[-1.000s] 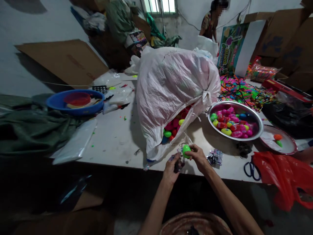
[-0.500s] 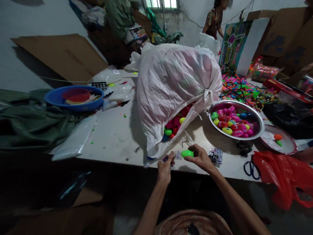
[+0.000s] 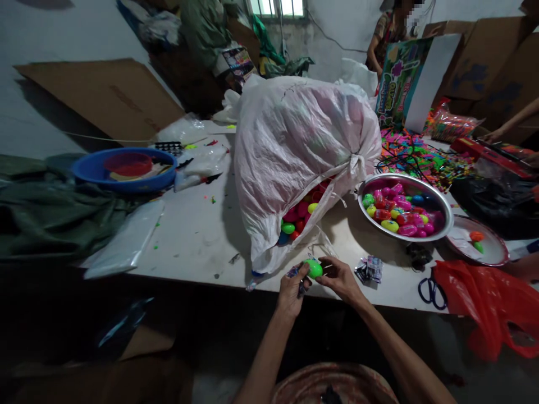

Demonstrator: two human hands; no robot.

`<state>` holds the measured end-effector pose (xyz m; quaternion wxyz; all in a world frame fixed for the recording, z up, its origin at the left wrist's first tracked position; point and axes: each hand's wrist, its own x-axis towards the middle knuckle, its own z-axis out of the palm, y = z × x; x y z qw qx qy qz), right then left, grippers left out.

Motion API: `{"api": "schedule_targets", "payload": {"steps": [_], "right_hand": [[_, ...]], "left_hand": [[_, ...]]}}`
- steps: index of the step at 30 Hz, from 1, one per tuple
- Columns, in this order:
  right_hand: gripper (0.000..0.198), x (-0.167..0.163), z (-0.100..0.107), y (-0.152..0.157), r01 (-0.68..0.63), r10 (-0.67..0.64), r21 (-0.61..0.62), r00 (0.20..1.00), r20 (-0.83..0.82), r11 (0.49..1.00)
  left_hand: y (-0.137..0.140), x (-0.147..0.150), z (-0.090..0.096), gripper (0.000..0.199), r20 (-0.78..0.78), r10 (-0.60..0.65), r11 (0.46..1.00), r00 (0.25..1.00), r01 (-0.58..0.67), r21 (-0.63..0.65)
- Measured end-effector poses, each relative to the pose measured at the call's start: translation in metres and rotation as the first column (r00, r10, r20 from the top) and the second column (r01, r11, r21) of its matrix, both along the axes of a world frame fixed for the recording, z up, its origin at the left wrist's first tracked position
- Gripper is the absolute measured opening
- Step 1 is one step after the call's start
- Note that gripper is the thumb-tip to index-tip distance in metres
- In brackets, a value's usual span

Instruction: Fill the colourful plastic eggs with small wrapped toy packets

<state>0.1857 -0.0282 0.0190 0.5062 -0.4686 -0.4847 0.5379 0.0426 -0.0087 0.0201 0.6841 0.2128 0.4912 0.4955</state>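
Green plastic egg (image 3: 314, 269) sits between the hands at the near edge of the counter (image 3: 193, 241) — against the thumb of the left hand (image 3: 290, 290), fingers clasping a printed packet (image 3: 292, 272) — right hand (image 3: 343, 280) curled at its right side, grip and long axis indeterminate.

Far wall (image 3: 337, 22): pale, greyer low down
Window (image 3: 278, 8): barred, bright white, high up
Table (image 3: 189, 241): white-topped, specked with marks
Floor (image 3: 214, 365): grey, in deep shadow
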Motion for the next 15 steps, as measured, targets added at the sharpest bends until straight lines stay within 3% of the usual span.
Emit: {"api": "schedule_targets", "payload": {"steps": [5, 8, 11, 15], "right_hand": [[0.064, 0.0, -0.006, 0.008, 0.05, -0.084, -0.147, 0.967, -0.239, 0.988], [0.059, -0.001, -0.005, 0.011, 0.048, -0.108, -0.195, 0.945, -0.31, 0.98], [0.051, -0.003, -0.006, 0.008, 0.11, -0.146, -0.153, 0.957, -0.249, 0.982], [0.051, -0.004, -0.007, 0.0, 0.183, -0.183, 0.049, 0.983, 0.006, 0.982]], "left_hand": [[0.001, 0.008, 0.003, 0.038, 0.085, -0.012, 0.999, 0.996, 0.015, -0.035], [-0.001, 0.014, 0.004, 0.041, 0.083, 0.021, 0.999, 0.996, -0.018, -0.036], [-0.003, 0.016, 0.002, 0.039, 0.074, 0.005, 1.0, 0.997, -0.003, -0.03], [-0.005, 0.017, -0.001, 0.033, 0.047, -0.035, 0.999, 0.998, 0.035, -0.004]]}}
